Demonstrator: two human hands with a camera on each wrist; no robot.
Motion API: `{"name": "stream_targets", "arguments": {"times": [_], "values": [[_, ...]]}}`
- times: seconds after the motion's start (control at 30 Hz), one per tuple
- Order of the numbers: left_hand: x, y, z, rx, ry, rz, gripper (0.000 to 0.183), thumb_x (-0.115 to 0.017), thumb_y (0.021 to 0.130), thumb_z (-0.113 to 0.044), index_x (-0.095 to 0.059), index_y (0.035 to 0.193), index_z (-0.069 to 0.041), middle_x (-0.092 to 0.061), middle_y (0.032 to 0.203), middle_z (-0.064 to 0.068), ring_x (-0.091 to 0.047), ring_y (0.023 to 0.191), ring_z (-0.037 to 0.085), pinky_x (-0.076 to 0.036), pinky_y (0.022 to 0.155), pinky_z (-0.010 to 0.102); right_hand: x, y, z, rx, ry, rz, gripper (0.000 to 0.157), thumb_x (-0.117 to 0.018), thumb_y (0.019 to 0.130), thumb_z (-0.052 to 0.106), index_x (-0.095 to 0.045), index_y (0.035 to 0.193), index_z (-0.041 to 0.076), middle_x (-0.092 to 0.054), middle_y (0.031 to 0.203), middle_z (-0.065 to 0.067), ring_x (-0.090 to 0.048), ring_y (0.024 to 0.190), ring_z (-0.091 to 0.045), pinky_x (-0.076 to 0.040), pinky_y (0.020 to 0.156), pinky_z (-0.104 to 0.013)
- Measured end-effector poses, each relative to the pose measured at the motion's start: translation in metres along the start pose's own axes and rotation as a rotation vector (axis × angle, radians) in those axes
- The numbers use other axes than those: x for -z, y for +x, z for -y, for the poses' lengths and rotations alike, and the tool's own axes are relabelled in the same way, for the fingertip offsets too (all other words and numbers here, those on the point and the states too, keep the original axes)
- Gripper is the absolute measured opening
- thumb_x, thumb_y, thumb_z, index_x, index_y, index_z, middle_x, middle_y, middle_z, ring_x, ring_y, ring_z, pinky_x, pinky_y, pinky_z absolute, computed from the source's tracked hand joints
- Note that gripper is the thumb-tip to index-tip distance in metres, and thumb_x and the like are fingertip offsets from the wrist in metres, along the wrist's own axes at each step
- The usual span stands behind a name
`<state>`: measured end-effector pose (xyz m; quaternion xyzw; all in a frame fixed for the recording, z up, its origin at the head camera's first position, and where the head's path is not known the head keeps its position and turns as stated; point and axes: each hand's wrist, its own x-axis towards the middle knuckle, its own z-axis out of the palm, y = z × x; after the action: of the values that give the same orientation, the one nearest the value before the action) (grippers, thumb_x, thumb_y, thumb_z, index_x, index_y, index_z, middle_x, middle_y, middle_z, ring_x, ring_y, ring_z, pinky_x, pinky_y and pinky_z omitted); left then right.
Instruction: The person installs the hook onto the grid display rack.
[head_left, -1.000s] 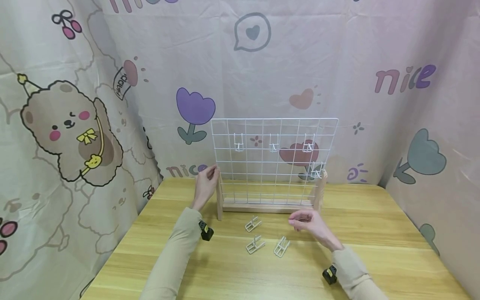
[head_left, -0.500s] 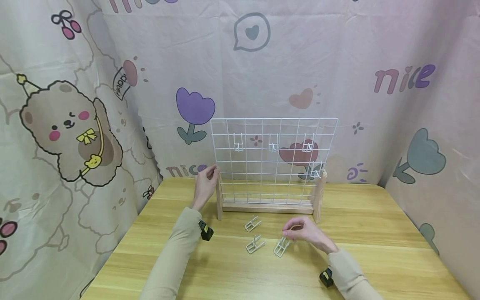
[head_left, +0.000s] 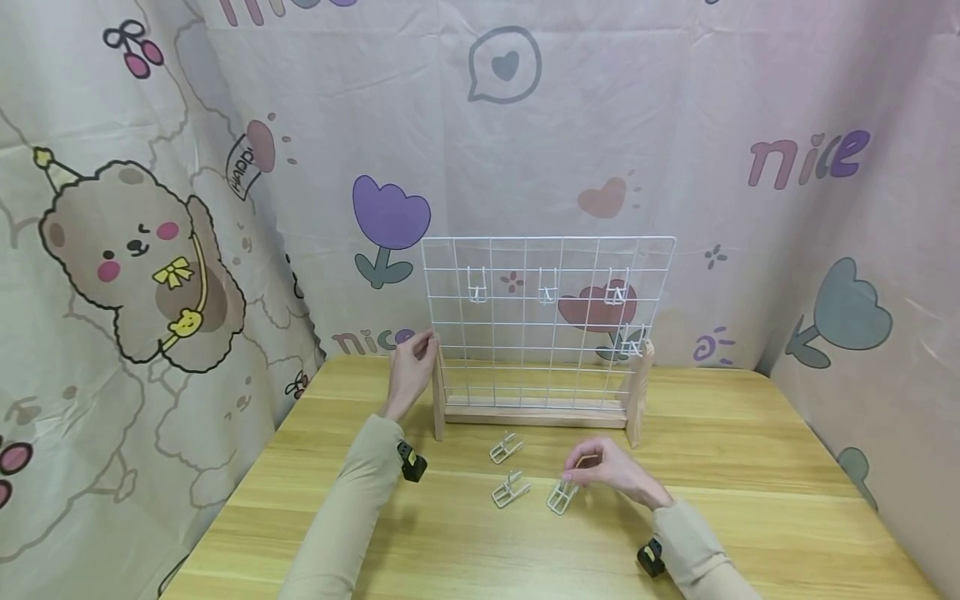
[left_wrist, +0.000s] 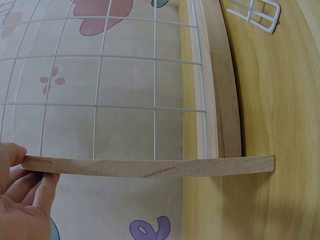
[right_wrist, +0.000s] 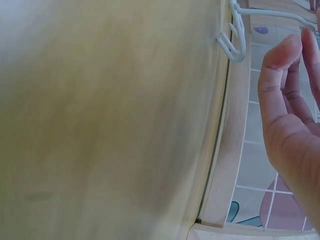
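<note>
- A white bent-wire hook [head_left: 558,502] was in front of the rack, a white wire grid [head_left: 550,323] in a pale wooden stand [head_left: 536,416]; the right hand [head_left: 611,468] pinched it with thumb and fingertip.
- The left hand [head_left: 411,367] gripped the top of the rack's left post [left_wrist: 150,168] between thumb and fingers.
- Two loose matching hooks [head_left: 510,493] lay before the rack, left of its middle.
- Four hung hooks [head_left: 547,295] were on the rack, the lowest near its right post.
- A yellow wood-grain table [head_left: 720,442] bore the rack; a pale cartoon-printed curtain [head_left: 660,100] stood behind it.
</note>
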<state>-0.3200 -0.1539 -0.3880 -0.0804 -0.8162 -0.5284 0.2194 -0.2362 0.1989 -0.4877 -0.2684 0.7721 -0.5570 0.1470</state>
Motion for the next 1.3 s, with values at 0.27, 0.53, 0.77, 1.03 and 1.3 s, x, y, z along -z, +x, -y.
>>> {"name": "stream_targets", "arguments": {"times": [0.27, 0.53, 0.77, 1.03, 1.3], "values": [[0.000, 0.000, 0.000, 0.013, 0.001, 0.005, 0.037, -0.058, 0.102, -0.013, -0.060, 0.133, 0.008, -0.063, 0.133, 0.027, -0.064, 0.123, 0.038, -0.054, 0.104, 0.043, 0.000, -0.001, 0.002, 0.024, -0.038, 0.028, 0.019, -0.077, 0.084, 0.006, -0.069, 0.094, -0.008, -0.073, 0.090, -0.023, -0.068, 0.076, -0.009, -0.061, 0.073, -0.023], [-0.001, 0.000, -0.001, 0.011, 0.002, 0.000, 0.037, -0.058, 0.103, -0.014, -0.060, 0.132, 0.008, -0.064, 0.132, 0.027, -0.064, 0.123, 0.038, -0.055, 0.104, 0.043, 0.007, -0.002, 0.000, 0.103, -0.100, -0.038, 0.012, -0.076, 0.085, 0.005, -0.072, 0.088, -0.006, -0.073, 0.085, -0.023, -0.066, 0.071, -0.005, -0.057, 0.063, -0.019], [0.000, 0.000, 0.000, 0.008, 0.006, 0.001, 0.038, -0.057, 0.103, -0.013, -0.059, 0.133, 0.009, -0.063, 0.133, 0.027, -0.064, 0.123, 0.038, -0.055, 0.104, 0.043, 0.017, -0.004, -0.003, 0.103, -0.130, -0.107, 0.005, -0.073, 0.087, 0.001, -0.073, 0.087, -0.004, -0.072, 0.082, -0.026, -0.067, 0.069, -0.006, -0.055, 0.060, -0.018], [-0.001, 0.000, 0.001, 0.027, 0.006, -0.003, 0.037, -0.058, 0.102, -0.014, -0.060, 0.133, 0.008, -0.063, 0.133, 0.026, -0.064, 0.123, 0.037, -0.055, 0.105, 0.042, 0.018, -0.006, -0.004, 0.039, -0.148, -0.129, 0.016, -0.077, 0.085, 0.006, -0.072, 0.096, -0.006, -0.072, 0.085, -0.024, -0.064, 0.069, -0.004, -0.055, 0.059, -0.018], [-0.001, 0.000, 0.001, 0.021, 0.002, -0.008, 0.037, -0.058, 0.102, -0.013, -0.060, 0.132, 0.009, -0.064, 0.132, 0.026, -0.065, 0.122, 0.037, -0.055, 0.104, 0.042, 0.019, -0.006, -0.007, -0.041, -0.136, -0.029, 0.045, -0.077, 0.079, -0.001, -0.059, 0.118, -0.016, -0.065, 0.098, -0.022, -0.063, 0.078, -0.008, -0.058, 0.068, -0.017]]}}
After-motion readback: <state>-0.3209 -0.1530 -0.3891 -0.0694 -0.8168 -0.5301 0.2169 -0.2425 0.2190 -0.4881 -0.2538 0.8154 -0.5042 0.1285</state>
